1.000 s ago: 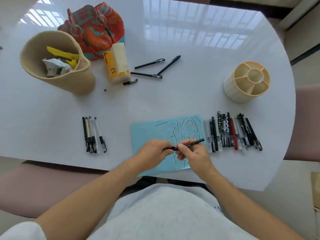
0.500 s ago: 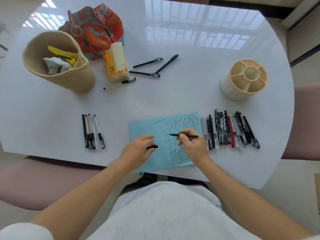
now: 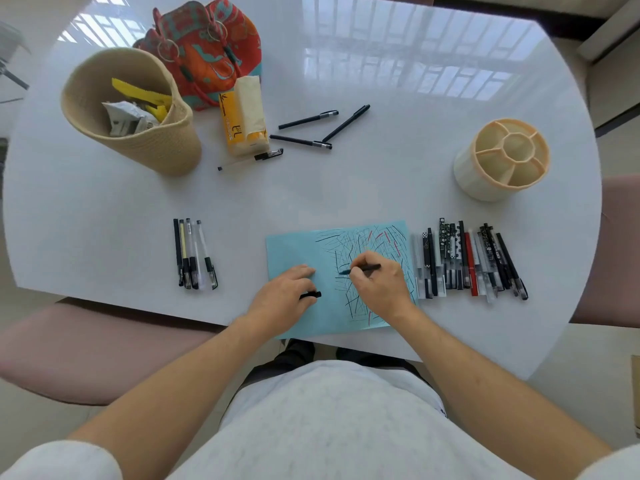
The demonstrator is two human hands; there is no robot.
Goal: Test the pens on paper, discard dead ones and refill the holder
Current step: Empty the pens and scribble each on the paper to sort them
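The right hand (image 3: 379, 289) pinches a black pen (image 3: 362, 269) with its tip down on the paper (image 3: 294, 251), mid-sheet among the scribbles; the left hand (image 3: 282, 296) rests on the paper's left half, fingers curled round the cap (image 3: 310, 295). So this pen is under test, and whether it marks cannot be told from here. The paper, pale blue and lying at the near edge of the surface (image 3: 346, 188), is dense with black, blue and red strokes over its right half, which suggests many pens are already tried. Just right of the paper lies a tight row (image 3: 471, 261) of pens, and well left of it a group of four (image 3: 194, 254); which set is tested and which awaits I cannot say. Far beyond the paper four more (image 3: 311, 133) lie loose (perhaps rejects). The holder (image 3: 502, 161), beyond the row, stands upright with its compartments bare, so refilling looks entirely undone, and the basket (image 3: 138, 112) to the far left holds only scraps.
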